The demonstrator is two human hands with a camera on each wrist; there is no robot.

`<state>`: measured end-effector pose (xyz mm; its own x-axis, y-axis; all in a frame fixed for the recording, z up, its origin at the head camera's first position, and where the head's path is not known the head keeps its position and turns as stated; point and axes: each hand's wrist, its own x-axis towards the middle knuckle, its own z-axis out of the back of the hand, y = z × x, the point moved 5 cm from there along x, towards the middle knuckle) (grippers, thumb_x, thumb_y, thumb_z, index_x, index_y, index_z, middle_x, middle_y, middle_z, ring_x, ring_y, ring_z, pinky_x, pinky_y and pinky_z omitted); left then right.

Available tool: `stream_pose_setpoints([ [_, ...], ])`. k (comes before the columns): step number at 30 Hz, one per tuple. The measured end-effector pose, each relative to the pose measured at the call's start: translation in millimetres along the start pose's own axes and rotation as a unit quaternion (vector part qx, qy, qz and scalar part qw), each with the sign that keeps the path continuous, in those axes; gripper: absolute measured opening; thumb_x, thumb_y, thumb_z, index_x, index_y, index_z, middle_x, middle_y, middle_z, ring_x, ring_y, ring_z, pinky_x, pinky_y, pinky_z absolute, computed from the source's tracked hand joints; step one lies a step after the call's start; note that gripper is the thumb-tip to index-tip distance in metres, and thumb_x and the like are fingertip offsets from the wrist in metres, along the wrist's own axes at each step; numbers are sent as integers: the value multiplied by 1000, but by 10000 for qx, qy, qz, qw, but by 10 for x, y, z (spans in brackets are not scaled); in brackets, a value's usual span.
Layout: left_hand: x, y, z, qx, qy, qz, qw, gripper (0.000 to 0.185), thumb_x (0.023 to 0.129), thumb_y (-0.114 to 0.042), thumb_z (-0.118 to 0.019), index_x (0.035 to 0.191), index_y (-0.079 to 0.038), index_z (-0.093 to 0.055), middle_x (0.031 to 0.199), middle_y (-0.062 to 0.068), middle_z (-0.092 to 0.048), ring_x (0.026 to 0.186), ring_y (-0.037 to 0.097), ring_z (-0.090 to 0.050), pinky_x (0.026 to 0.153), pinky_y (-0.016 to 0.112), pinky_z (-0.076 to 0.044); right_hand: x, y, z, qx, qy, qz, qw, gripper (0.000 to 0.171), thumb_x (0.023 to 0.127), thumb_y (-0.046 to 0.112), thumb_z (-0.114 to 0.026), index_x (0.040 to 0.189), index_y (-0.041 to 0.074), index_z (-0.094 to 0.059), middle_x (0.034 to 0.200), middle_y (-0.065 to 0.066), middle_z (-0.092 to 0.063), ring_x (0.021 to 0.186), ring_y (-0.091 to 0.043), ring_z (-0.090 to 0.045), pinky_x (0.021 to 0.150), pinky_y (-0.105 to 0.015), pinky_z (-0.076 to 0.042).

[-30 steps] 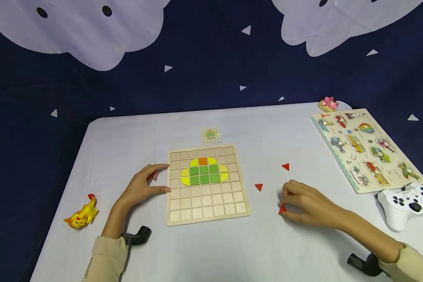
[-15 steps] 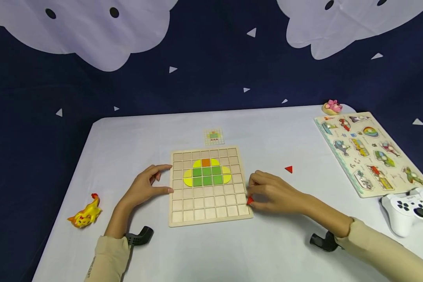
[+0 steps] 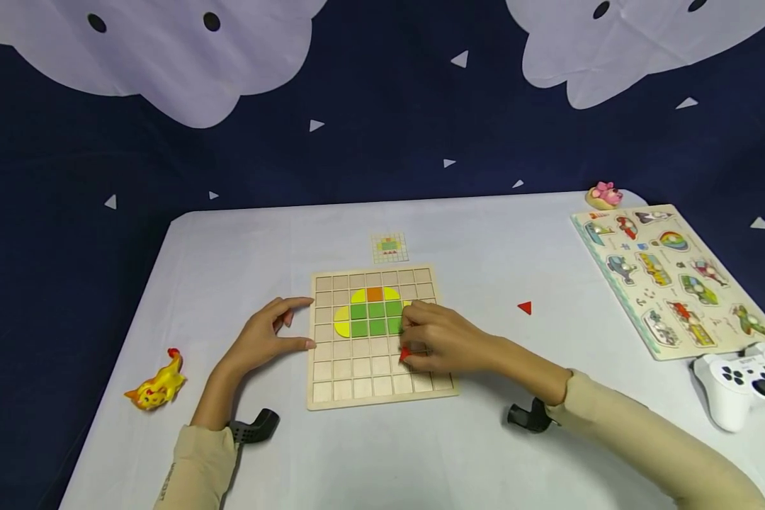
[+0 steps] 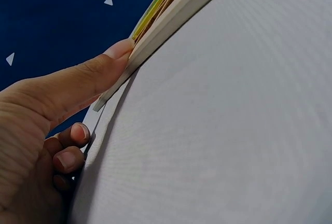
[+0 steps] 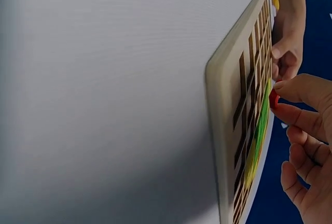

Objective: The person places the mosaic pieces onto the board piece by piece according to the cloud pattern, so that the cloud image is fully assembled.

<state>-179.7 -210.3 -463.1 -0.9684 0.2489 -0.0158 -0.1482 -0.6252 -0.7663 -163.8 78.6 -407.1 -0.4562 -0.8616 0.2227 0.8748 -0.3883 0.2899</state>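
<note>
Right hand point(image 3: 446, 343) pinches 1 red triangle point(image 3: 405, 353) over the board point(image 3: 357, 389), just below the green squares point(image 3: 370, 319). Left hand point(image 3: 264, 336), thumb pressed to the board's left edge, holds nothing.

One wooden grid board point(image 3: 382, 397) lies on the table, with six green squares point(image 3: 376, 319), one orange square point(image 3: 374, 294) and four yellow curved pieces point(image 3: 342, 322) showing. Two red triangles appear: one pinched point(image 3: 405, 353), one loose point(image 3: 525, 307). There is one pattern card point(image 3: 389, 247), one peg puzzle point(image 3: 676, 276), one game controller point(image 3: 742, 382), two small toy figures point(image 3: 156, 384) and two hands point(image 3: 261, 340).
</note>
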Motion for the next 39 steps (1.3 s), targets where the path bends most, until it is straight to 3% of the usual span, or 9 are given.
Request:
stream_pose_setpoints([
  [10, 1, 1, -4, -5, -2, -7, 10000, 75, 70, -27, -91, 136, -14, -60, 87, 2, -42, 82, 17, -39, 71, 30, -32, 384, 105, -159, 0, 127, -195, 9997, 9, 86, 23, -73, 86, 14, -75, 88, 4, -48, 86, -11, -42, 78, -26, -40],
  [17, 4, 18, -9, 21, -60, -34, 10000, 74, 70, -28, -91, 136, -13, -60, 87, 2, -42, 80, 15, -38, 70, 29, -32, 560, 146, -279, -291, 196, -336, 9988, 10, 87, 24, -74, 87, 14, -75, 91, 3, -54, 85, -14, -46, 78, -28, -41],
  [33, 5, 11, 8, -2, -21, -26, 10000, 74, 70, -27, -91, 137, -15, -59, 88, 2, -42, 81, 17, -38, 71, 30, -32, 586, 195, -329, -92, 118, -654, 9977, 11, 89, 22, -75, 91, 12, -77, 92, 2, -58, 90, -14, -54, 87, -34, -45],
  [39, 5, 24, -12, -21, -15, -2, 10000, 74, 71, -28, -91, 136, -14, -60, 88, 4, -42, 80, 17, -38, 71, 30, -32, 559, 195, -289, -118, -74, -555, 9984, 13, 88, 24, -75, 93, 12, -77, 90, 3, -57, 85, -12, -51, 81, -31, -44],
])
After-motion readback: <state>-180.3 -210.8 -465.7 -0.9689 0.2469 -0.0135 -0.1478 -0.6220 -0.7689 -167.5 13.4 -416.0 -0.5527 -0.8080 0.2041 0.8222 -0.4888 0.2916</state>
